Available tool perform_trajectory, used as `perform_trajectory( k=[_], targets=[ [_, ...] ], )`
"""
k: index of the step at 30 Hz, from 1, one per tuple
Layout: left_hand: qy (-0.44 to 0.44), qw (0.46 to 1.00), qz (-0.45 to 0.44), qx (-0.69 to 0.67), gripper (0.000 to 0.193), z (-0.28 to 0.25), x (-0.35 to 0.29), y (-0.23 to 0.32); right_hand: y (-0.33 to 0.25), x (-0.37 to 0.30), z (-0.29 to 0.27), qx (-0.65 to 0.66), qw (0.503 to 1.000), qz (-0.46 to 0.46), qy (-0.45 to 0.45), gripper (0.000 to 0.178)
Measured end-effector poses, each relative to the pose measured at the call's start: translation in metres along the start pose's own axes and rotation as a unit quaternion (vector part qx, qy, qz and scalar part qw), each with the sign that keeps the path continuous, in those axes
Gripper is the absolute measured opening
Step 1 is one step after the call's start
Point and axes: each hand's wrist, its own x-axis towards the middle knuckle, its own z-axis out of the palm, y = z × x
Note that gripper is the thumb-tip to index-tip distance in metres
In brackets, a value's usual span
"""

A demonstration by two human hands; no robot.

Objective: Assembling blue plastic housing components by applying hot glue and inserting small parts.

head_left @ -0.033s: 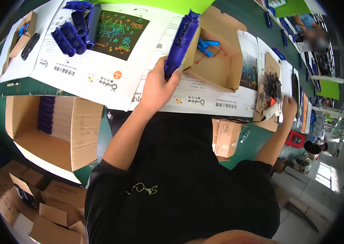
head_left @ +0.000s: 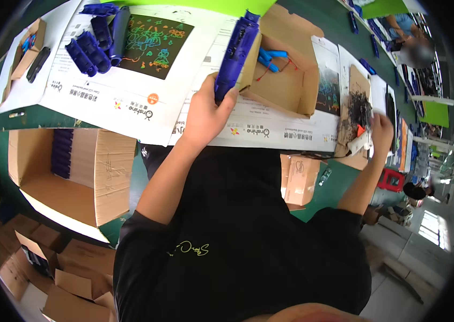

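My left hand (head_left: 211, 115) is closed round the lower end of a long purple-blue plastic casing half (head_left: 235, 56). The casing is tilted, its hollow side showing dark parts inside, and it overlaps the left edge of an open cardboard box (head_left: 297, 99). Inside that box lie blue cylinders (head_left: 272, 60) with thin red wires, which look like batteries. Far to the right, my right hand (head_left: 382, 133) has its fingers drawn together beside a heap of small black parts (head_left: 359, 110). Whatever they pinch is too small to tell. A white object (head_left: 359, 143) with an orange piece sits near them.
More purple-blue casings (head_left: 88, 53) lie at the left on printed white sheets (head_left: 114, 91). Beyond them are a black casing (head_left: 38, 65) and a small carton (head_left: 29, 51). A large open carton (head_left: 111, 182) stands below the table's left edge. A person (head_left: 407, 32) works at the far right.
My right hand has shifted slightly farther away, up along the heap of black parts. My left hand still holds the casing in nearly the same place.
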Motion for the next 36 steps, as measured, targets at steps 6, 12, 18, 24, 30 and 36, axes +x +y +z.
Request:
perform_trajectory(
  k=[6, 12, 18, 24, 30, 36],
  targets=[
    [0.041, 0.998, 0.051, 0.018, 0.039, 0.011, -0.001, -0.011, -0.174, -0.004, 0.075, 0.257, 0.926, -0.214, -0.174, 0.025],
    [0.019, 0.999, 0.019, 0.018, 0.037, 0.009, -0.005, -0.001, -0.238, 0.007, 0.152, 0.139, 0.934, -0.243, -0.221, 0.025],
    [0.011, 0.999, 0.010, 0.033, 0.039, 0.006, -0.002, -0.003, -0.243, 0.009, 0.159, 0.062, 0.946, -0.255, -0.189, 0.029],
    [0.017, 0.998, 0.035, 0.049, 0.042, 0.005, -0.001, -0.003, -0.219, 0.015, 0.124, 0.217, 0.945, -0.186, -0.157, 0.029],
    [0.000, 0.997, 0.027, 0.069, 0.039, 0.010, -0.001, -0.003, -0.249, 0.008, 0.086, 0.545, 0.760, -0.091, -0.342, 0.043],
    [0.015, 0.995, 0.074, 0.066, 0.036, 0.011, -0.003, -0.006, -0.273, -0.023, 0.106, 0.547, 0.740, -0.059, -0.386, 0.037]
  ],
)
